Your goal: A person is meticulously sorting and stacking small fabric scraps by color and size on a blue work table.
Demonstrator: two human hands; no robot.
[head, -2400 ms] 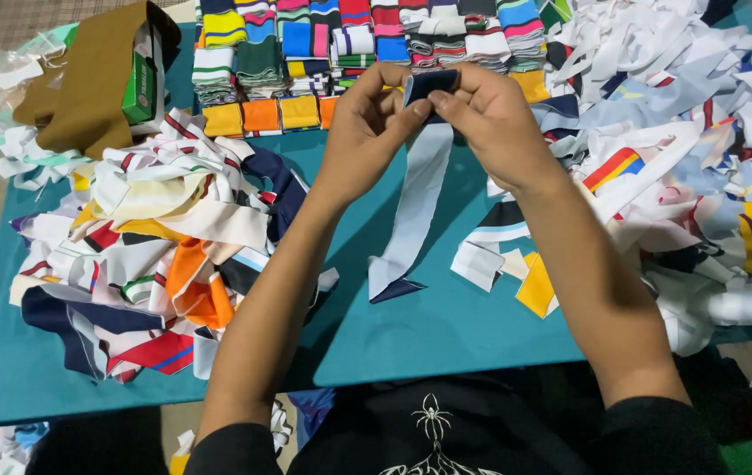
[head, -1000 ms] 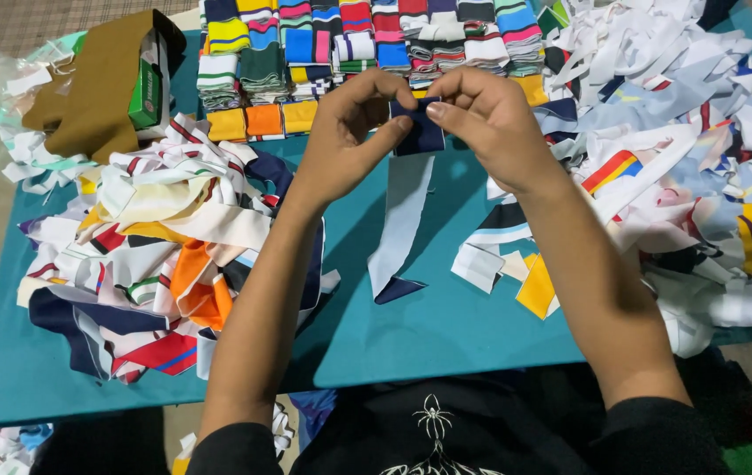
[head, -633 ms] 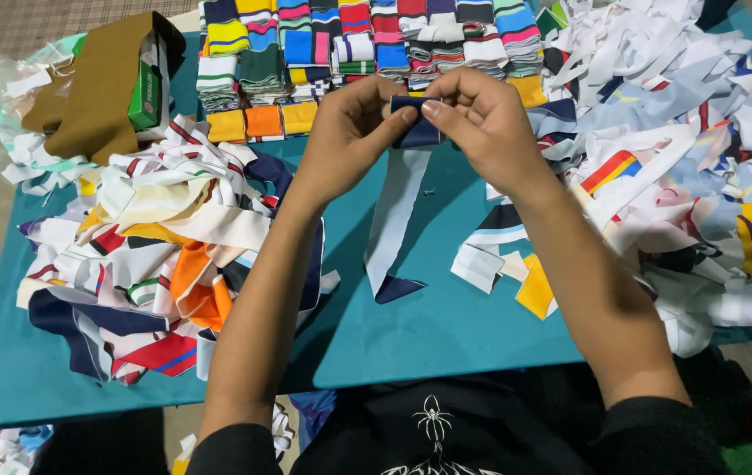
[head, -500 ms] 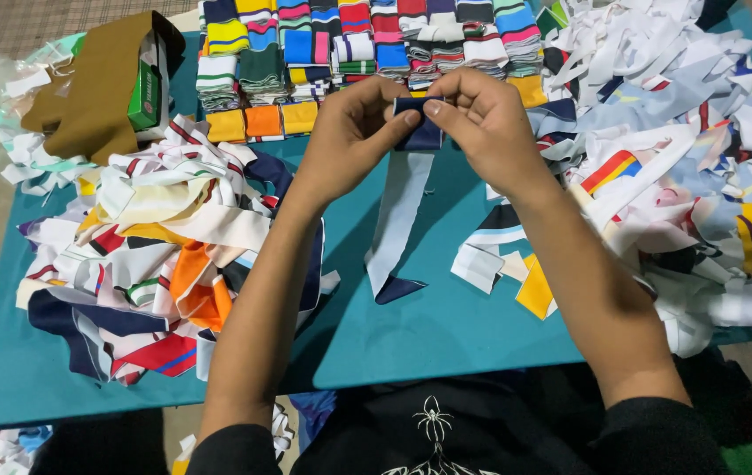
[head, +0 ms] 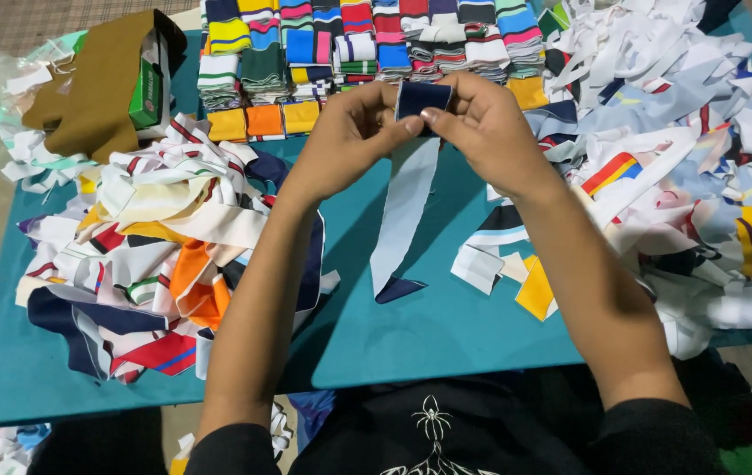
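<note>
Fabric strip (head: 404,198) between left hand (head: 345,136), right hand (head: 481,132)

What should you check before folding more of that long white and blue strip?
1. Both hands on the strip: left hand and right hand pinch its folded navy end. Ok.
2. Grip even on both sides: cannot tell, fingers hide the edges.
3. Strip's white tail hangs straight, untwisted: ok.
4. Tail tip lies on bare teal table, apart from the loose pile: ok.
5. Folded stacks behind stay untouched: ok.
</note>
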